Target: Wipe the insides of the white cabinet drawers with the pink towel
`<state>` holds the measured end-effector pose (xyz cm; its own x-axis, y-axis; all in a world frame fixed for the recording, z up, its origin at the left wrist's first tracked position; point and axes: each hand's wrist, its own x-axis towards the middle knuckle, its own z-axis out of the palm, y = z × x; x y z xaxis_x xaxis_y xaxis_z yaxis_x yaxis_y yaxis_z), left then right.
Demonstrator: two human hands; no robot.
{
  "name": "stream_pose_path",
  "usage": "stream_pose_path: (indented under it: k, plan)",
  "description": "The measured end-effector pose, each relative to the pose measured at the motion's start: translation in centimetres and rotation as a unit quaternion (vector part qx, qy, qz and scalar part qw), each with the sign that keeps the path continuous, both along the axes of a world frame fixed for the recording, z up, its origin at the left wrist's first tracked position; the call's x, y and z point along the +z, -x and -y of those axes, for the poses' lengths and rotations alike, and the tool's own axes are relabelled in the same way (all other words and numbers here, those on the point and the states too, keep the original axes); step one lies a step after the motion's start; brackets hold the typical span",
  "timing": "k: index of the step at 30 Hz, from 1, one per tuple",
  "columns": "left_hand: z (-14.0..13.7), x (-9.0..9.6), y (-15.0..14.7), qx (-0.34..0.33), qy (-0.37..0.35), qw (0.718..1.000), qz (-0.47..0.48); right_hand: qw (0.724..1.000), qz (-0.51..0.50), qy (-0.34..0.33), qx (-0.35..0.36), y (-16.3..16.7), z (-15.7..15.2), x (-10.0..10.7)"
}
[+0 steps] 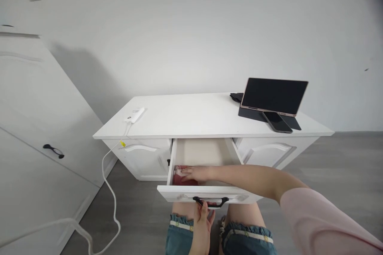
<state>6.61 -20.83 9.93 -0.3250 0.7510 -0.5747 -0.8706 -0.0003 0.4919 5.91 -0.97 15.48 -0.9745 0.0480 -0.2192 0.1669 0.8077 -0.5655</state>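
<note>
A white drawer [206, 193] is pulled out from the cabinet below the white tabletop. My left hand [202, 223] is closed at the drawer's black handle [222, 203], gripping it from below with thumb and fingers. Inside the drawer, my right hand [198, 173] lies with fingers stretched out over a red and pale pink item [178, 178], which looks like folded cloth or a packet, in the left front corner. Part of that item is hidden under the fingers.
On the tabletop [185, 115] stand a propped tablet [273, 95] and a phone [277, 122] at the right, with a black item [236, 97] behind. A white power bank [135, 115] with a cable [115, 207] lies left. A white wardrobe [36, 99] stands at left.
</note>
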Motion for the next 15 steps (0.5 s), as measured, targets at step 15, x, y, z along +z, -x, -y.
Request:
stream_pose_path:
  k: [15]
  plan:
    - [-0.5,-4.2,-0.1,0.012,0.031,0.999,0.0,0.984,-0.004,-0.044,-0.174,4.5,-11.1,-1.7]
